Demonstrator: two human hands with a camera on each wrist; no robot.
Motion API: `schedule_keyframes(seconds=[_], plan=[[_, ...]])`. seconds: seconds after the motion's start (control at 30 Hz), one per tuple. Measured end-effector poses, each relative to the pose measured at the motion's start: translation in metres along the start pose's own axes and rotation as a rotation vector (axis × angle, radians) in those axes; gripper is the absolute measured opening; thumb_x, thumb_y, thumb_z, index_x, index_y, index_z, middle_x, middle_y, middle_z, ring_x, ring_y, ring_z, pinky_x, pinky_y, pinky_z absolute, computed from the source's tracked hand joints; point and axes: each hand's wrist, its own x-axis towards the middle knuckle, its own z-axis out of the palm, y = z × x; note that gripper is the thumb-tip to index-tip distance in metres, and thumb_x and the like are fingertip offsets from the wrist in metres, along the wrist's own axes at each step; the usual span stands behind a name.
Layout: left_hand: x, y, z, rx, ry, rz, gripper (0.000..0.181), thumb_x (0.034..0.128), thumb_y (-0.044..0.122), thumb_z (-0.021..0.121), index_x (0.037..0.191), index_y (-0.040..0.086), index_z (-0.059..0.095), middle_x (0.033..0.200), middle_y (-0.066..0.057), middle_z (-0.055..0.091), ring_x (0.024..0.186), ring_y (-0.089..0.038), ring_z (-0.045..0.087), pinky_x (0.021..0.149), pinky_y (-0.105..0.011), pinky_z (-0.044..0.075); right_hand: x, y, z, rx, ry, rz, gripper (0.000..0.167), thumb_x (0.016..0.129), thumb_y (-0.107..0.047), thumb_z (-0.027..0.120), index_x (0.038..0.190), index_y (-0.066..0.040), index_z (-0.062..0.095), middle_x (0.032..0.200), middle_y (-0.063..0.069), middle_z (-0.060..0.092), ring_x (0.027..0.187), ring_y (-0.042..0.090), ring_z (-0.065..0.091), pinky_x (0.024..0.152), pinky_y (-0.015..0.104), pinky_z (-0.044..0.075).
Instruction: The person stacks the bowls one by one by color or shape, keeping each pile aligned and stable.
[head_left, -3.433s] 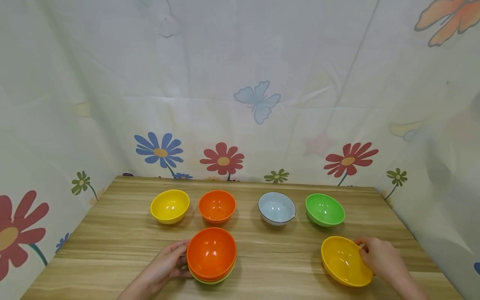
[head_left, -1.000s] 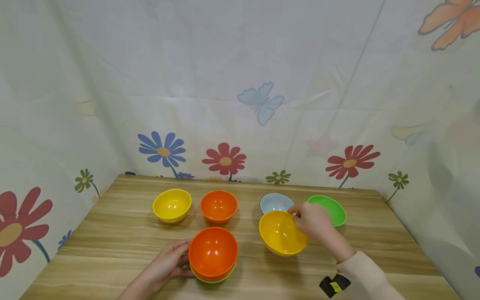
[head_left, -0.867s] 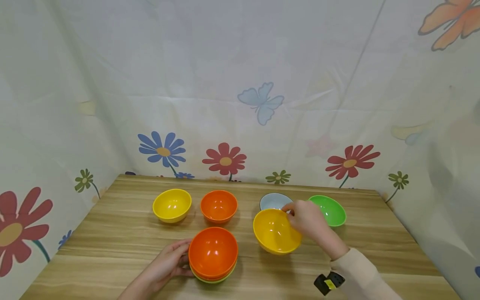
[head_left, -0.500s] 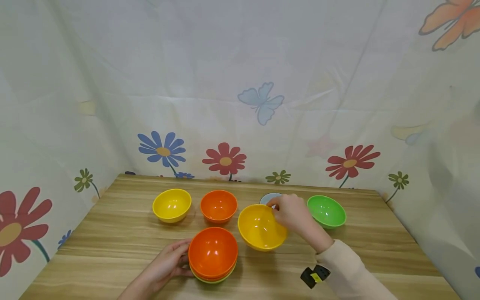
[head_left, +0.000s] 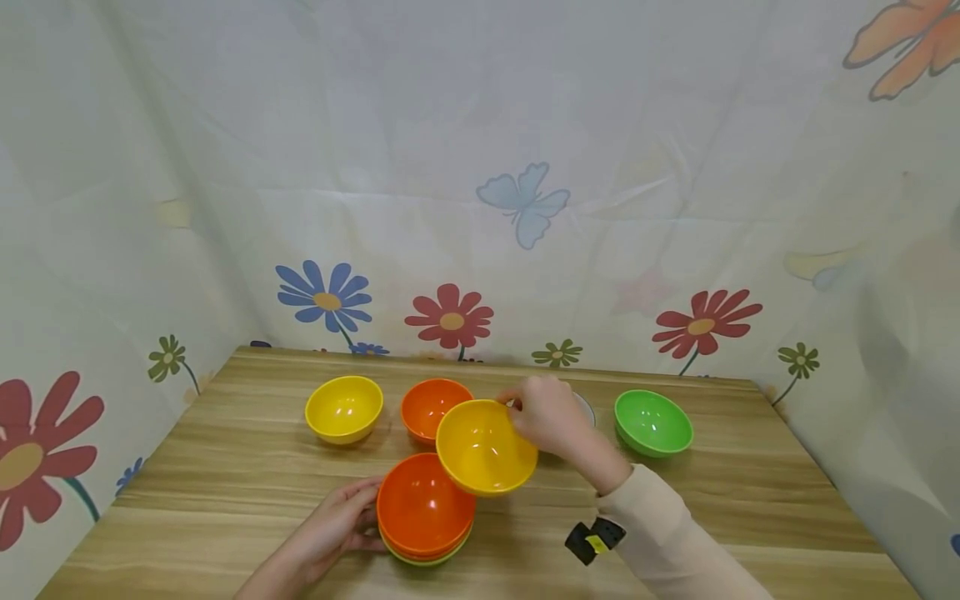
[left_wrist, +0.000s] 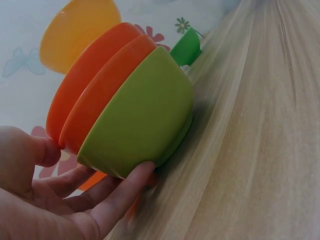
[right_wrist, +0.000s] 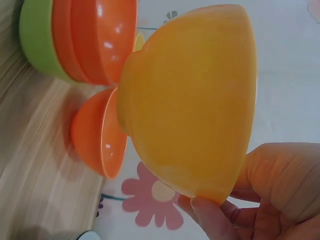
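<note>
My right hand (head_left: 553, 421) pinches the rim of a yellow bowl (head_left: 480, 454), which is raised and slightly tilted. The bowl hangs above the right back edge of a nested stack of bowls (head_left: 422, 512), overlapping it in the head view. In the left wrist view, the stack has two orange bowls (left_wrist: 82, 95) inside a green bowl (left_wrist: 145, 110) standing on the table. My left hand (head_left: 341, 527) holds the stack from the left, thumb at the orange rims and fingers along the green bowl's side. The right wrist view shows the yellow bowl's outside and foot (right_wrist: 190, 100).
Along the back of the wooden table (head_left: 225, 467) stand another yellow bowl (head_left: 345, 410), an orange bowl (head_left: 427, 408), a pale grey-blue bowl (head_left: 584, 408) mostly behind my right hand, and a bright green bowl (head_left: 653, 423). A flower-printed cloth (head_left: 360, 208) hangs behind.
My right hand has lifted the yellow bowl from the right side of the table and carried it left to the stack. The left hand has stayed at the stack.
</note>
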Motion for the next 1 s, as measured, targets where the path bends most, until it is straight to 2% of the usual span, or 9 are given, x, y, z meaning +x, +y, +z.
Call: schedule_keyframes(seconds=[0.43,0.67,1.0], plan=[[0.0,-0.001,0.0,0.005,-0.01,0.019,0.059,0.0975,0.03,0.041,0.138,-0.01,0.028,0.128,-0.018,0.053,0.102,-0.02,0.06,0.079,-0.046,0.053,0.011,-0.026,0.017,0.077,-0.071,-0.065,0.021,0.079,-0.001,0.06,0.092,-0.007,0.074,0.069,0.003,0.064,0.045,0.01,0.038,0.041,0.016,0.028],[0.0,0.0,0.0,0.024,-0.001,0.019,0.059,0.0978,0.028,0.04,0.138,-0.012,0.026,0.128,-0.019,0.053,0.101,-0.019,0.06,0.078,-0.045,0.053,0.009,-0.034,0.028,0.031,-0.07,-0.119,0.02,0.079,-0.002,0.061,0.092,-0.009,0.075,0.075,0.002,0.067,0.052,0.011,0.041,0.042,0.016,0.028],[-0.001,0.001,0.001,0.034,0.0,0.007,0.059,0.0984,0.026,0.037,0.139,-0.014,0.021,0.124,-0.021,0.056,0.098,-0.019,0.061,0.078,-0.043,0.054,0.005,-0.038,0.044,-0.012,-0.072,-0.129,0.019,0.079,-0.005,0.061,0.091,-0.012,0.075,0.078,0.0,0.068,0.053,0.01,0.043,0.042,0.015,0.031]])
